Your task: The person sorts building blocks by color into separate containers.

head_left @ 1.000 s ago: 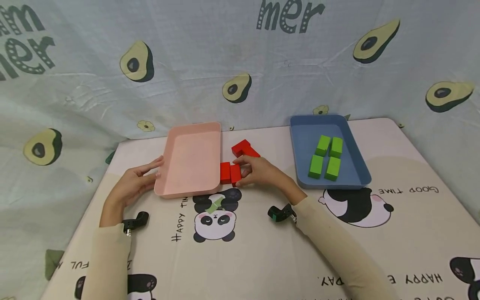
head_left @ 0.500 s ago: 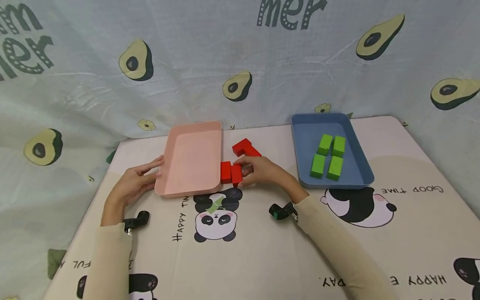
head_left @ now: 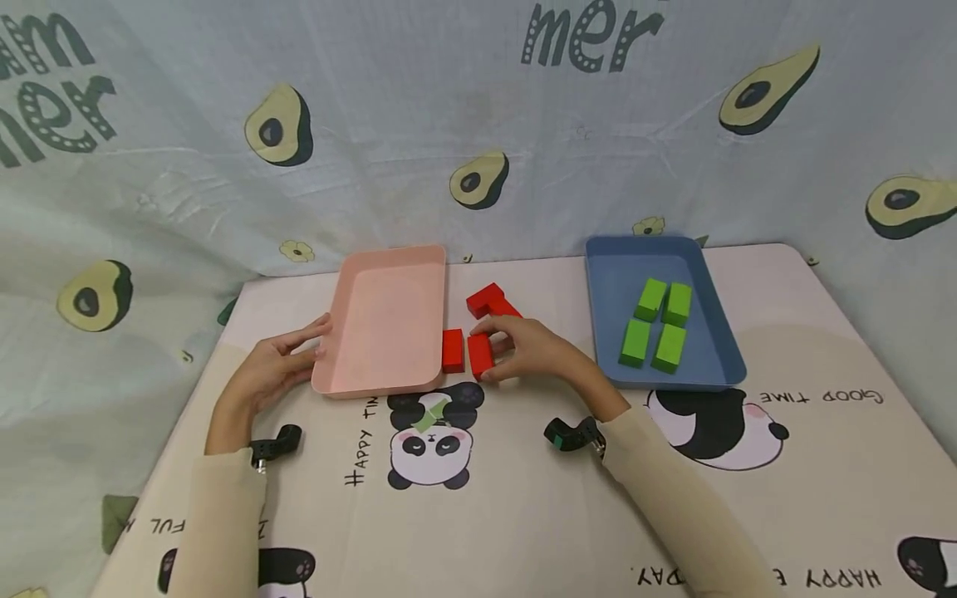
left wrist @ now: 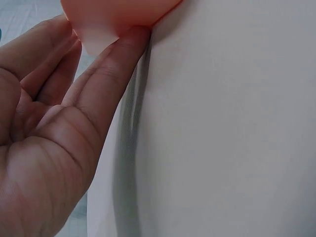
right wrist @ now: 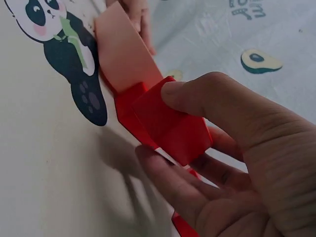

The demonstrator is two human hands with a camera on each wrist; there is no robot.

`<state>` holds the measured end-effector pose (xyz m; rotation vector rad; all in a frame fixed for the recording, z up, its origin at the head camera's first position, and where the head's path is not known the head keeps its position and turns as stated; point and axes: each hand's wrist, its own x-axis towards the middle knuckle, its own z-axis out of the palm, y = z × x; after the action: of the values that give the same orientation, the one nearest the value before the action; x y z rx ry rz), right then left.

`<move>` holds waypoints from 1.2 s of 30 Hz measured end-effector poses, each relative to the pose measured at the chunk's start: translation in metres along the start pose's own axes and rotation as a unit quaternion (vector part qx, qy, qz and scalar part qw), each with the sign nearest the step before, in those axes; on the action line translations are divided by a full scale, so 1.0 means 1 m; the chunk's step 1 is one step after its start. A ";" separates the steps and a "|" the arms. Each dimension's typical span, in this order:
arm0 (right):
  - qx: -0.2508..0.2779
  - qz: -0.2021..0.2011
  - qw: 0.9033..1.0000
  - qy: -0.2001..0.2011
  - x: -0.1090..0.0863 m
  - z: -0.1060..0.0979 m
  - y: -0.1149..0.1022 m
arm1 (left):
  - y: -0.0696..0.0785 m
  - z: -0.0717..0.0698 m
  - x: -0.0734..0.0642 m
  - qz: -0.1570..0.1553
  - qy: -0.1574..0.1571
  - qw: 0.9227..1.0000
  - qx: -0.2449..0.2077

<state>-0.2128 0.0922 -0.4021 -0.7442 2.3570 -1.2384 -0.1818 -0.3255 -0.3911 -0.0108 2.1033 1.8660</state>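
Note:
My right hand (head_left: 540,350) pinches a red block (head_left: 480,356) between thumb and fingers. In the right wrist view this block (right wrist: 170,121) is tilted, its top under the thumb. A second red block (head_left: 452,350) stands against the right side of the pink tray (head_left: 389,324), a narrow gap away from the held one. Two more red blocks (head_left: 485,300) lie behind my right hand, one partly hidden by it. My left hand (head_left: 269,370) touches the tray's left side with nearly straight fingers, and the left wrist view shows fingertips at the pink wall (left wrist: 108,22).
At the right stands a blue tray (head_left: 616,266) with several green blocks (head_left: 668,347) inside. Both trays rest near the back edge of a table covered in panda-print cloth (head_left: 478,523). An avocado-print curtain (head_left: 389,100) hangs behind the table.
My right hand has drawn the pinched red block slightly to the right, opening a gap between it and the block by the pink tray. My left hand stays at the tray.

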 end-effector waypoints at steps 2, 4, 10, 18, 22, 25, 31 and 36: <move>0.023 -0.009 1.000 -0.003 -0.004 -0.001 0.003 | -0.001 0.001 0.002 -0.002 0.001 1.000 0.011; 0.046 -0.017 0.999 0.000 -0.008 -0.003 0.005 | -0.002 0.001 0.005 0.000 -0.002 1.000 0.015; 0.082 -0.014 0.996 0.033 -0.009 -0.015 -0.002 | 0.005 -0.001 0.007 -0.002 -0.007 1.000 -0.005; 0.089 -0.013 0.993 0.076 -0.006 -0.026 -0.014 | 0.008 -0.006 0.006 -0.021 0.016 1.000 0.007; 0.096 -0.018 0.993 0.074 -0.008 -0.026 -0.014 | 0.003 -0.009 0.005 -0.029 0.023 0.999 0.005; 0.085 -0.019 0.993 0.074 -0.009 -0.025 -0.013 | 0.000 -0.008 0.003 -0.031 0.022 0.999 0.003; 0.049 -0.023 0.996 0.065 -0.012 -0.022 -0.010 | -0.002 -0.004 0.001 -0.029 0.018 0.999 0.006; 0.053 -0.057 0.994 0.071 -0.016 -0.021 -0.008 | 0.001 -0.002 0.001 -0.023 0.019 0.999 0.013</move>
<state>-0.2098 0.1113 -0.3826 -0.7897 2.3660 -1.4987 -0.1833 -0.3272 -0.3903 -0.0895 2.1339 1.8254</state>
